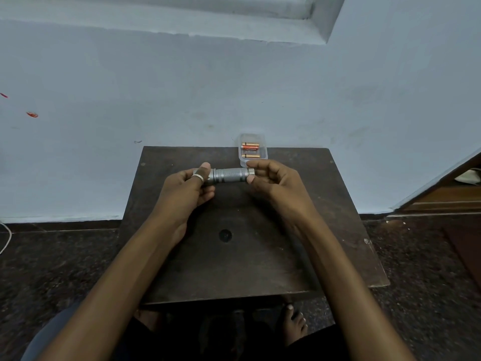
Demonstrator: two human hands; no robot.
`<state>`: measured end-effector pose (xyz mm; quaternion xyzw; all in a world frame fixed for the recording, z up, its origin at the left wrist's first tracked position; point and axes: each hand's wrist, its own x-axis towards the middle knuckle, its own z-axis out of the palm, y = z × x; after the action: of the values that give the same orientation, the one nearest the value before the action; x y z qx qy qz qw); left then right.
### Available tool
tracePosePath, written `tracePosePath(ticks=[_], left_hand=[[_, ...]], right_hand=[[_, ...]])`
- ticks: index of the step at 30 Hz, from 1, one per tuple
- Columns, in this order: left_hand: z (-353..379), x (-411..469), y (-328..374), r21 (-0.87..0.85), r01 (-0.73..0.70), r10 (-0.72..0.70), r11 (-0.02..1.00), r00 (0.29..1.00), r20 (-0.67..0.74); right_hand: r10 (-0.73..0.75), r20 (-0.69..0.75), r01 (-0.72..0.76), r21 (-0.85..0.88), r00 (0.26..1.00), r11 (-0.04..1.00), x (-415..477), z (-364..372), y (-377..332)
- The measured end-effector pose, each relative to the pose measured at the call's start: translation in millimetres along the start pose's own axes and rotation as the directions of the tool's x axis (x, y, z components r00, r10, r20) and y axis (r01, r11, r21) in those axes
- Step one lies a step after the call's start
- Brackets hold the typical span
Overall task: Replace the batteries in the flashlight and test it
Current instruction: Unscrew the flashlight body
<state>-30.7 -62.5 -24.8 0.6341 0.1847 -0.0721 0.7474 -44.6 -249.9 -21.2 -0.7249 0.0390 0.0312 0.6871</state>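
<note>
Dark wooden table (325,230) against blue wall, left hand (186,188) and right hand (272,181) gripping silver flashlight (230,175) ends, batteries (250,149) in clear tray (263,155) at twelve o'clock.

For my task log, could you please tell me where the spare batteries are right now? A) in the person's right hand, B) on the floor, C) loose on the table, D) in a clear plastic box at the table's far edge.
D: the batteries lie inside the clear plastic box at the far edge of the table.
</note>
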Motion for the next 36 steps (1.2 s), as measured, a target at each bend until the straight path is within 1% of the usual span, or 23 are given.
tracePosePath(ticks=[1, 4, 6, 8, 11, 13, 15, 17, 20, 23, 28, 30, 33, 35, 36], left_hand=[[0, 0, 0, -0.001, -0.001, 0.001, 1.000, 1.000, -0.002], [1, -1, 1, 0.001, -0.004, 0.004, 1.000, 1.000, -0.003], [1, -1, 1, -0.002, -0.006, 0.006, 1.000, 1.000, -0.001], [0, -1, 2, -0.009, -0.010, 0.010, 1.000, 1.000, -0.006], [-4, 1, 3, -0.033, -0.013, 0.012, 0.999, 1.000, -0.010], [-5, 0, 4, -0.048, -0.021, 0.021, 0.999, 1.000, 0.000], [-5, 0, 4, -0.060, -0.034, 0.035, 0.998, 0.999, 0.015], [-5, -1, 5, -0.060, -0.050, 0.052, 0.997, 0.998, 0.031], [-6, -2, 6, -0.061, -0.060, 0.063, 0.996, 0.997, 0.048], [-8, -3, 8, -0.070, -0.062, 0.066, 0.996, 0.996, 0.054], [-11, -3, 8, -0.083, -0.054, 0.058, 0.995, 0.997, 0.043], [-12, -3, 7, -0.088, -0.055, 0.059, 0.995, 0.997, 0.048], [-13, -2, 6, -0.084, -0.054, 0.059, 0.995, 0.997, 0.057], [-14, -2, 5, -0.083, -0.056, 0.061, 0.995, 0.997, 0.053], [-15, -2, 6, -0.082, -0.056, 0.061, 0.995, 0.997, 0.050]], right_hand=[[0.003, -0.018, -0.003, -0.019, 1.000, 1.000, 1, 1, 0], [-0.009, -0.113, -0.008, -0.148, 0.994, 0.989, 2, 5, 3], [-0.029, -0.139, 0.002, -0.195, 0.990, 0.981, 3, 6, 3], [-0.044, -0.120, 0.023, -0.166, 0.992, 0.986, 4, 6, 4], [-0.032, -0.073, 0.028, -0.054, 0.997, 0.998, 6, 7, 4], [0.002, -0.058, 0.000, 0.048, 0.998, 0.999, 5, 8, 3], [0.046, -0.051, -0.041, 0.097, 0.998, 0.994, 4, 9, 1], [0.084, -0.074, -0.080, 0.052, 0.994, 0.995, 4, 8, 1], [0.071, -0.089, -0.072, -0.009, 0.993, 0.997, 5, 9, 1], [0.031, -0.066, -0.027, 0.050, 0.997, 0.998, 5, 7, 2], [0.047, -0.012, -0.046, 0.117, 0.999, 0.992, 5, 7, 1], [0.073, 0.004, -0.073, 0.079, 0.997, 0.994, 4, 8, 1], [0.115, -0.010, -0.116, -0.035, 0.993, 0.993, 5, 10, 3], [0.086, 0.000, -0.086, -0.051, 0.996, 0.995, 5, 10, 3], [0.069, 0.004, -0.069, -0.031, 0.998, 0.997, 5, 10, 4]])
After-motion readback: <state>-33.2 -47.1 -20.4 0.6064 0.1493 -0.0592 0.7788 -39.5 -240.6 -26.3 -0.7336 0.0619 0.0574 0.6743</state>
